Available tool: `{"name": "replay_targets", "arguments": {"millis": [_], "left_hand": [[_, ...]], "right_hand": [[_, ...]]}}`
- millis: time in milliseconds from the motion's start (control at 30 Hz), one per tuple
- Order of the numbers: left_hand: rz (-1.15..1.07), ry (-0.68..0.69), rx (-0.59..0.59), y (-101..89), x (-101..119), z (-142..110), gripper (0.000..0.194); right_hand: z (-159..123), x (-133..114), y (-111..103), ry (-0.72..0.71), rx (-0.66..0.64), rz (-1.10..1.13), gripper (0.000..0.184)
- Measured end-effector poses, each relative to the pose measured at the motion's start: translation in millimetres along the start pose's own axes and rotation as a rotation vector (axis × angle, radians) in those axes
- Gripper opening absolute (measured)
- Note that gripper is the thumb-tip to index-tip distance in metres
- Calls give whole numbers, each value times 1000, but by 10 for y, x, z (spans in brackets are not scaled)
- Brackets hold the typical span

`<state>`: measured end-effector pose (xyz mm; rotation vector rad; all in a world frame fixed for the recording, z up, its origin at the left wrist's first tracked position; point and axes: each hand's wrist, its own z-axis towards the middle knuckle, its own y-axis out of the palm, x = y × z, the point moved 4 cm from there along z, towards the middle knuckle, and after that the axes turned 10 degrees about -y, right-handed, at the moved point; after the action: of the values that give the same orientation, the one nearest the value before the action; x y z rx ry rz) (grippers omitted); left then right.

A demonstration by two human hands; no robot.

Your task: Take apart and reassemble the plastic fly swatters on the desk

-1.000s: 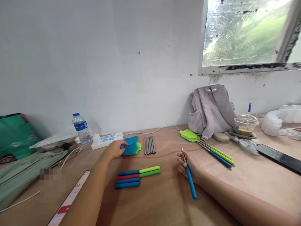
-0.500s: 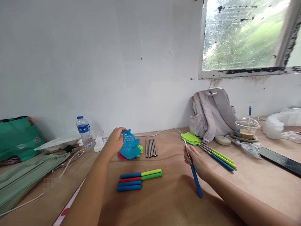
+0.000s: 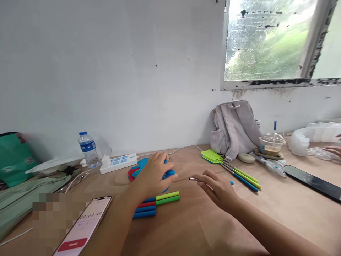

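Note:
My left hand (image 3: pixel 157 172) is closed on a blue mesh fly swatter head (image 3: pixel 168 174), its fingers curled over it and hiding most of it. Under and beside that hand lie more swatter heads, with a red one (image 3: pixel 131 173) at the left edge. My right hand (image 3: pixel 217 188) grips a metal rod (image 3: pixel 194 179) with a blue handle; the rod's bare end points left toward the swatter head, apart from it. In front of my left hand lie several foam handles (image 3: pixel 167 197) in blue, red, yellow-green and green. The loose metal rods are mostly hidden behind my left hand.
Swatters with green and blue heads (image 3: pixel 211 155) lie at the right. Behind them stand a backpack (image 3: pixel 234 128) and a drink cup (image 3: pixel 271 145). A black phone (image 3: pixel 314 183), a power strip (image 3: pixel 121 161), a water bottle (image 3: pixel 89 149) and a timer phone (image 3: pixel 85 227) are around. Another person's hand (image 3: pixel 334 150) shows far right.
My left hand has moved right, toward my right hand, with a blue swatter head. My right hand has turned the rod from steeply slanted to nearly level, its bare end pointing left.

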<state>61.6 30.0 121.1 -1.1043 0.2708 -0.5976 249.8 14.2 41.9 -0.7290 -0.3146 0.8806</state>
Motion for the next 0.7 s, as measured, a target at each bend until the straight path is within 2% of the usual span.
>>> {"name": "replay_targets", "arguments": {"millis": [167, 367, 567, 700], "left_hand": [[46, 58, -97, 101, 171, -38, 15], [117, 75, -161, 169, 241, -61, 9], [144, 82, -167, 197, 244, -73, 9], [249, 83, -98, 288, 248, -94, 10]], "right_hand": [[14, -127, -3, -38, 59, -59, 30], [37, -182, 8, -56, -2, -85, 32], [53, -229, -24, -29, 24, -105, 30], [45, -255, -9, -40, -19, -178, 30]]}}
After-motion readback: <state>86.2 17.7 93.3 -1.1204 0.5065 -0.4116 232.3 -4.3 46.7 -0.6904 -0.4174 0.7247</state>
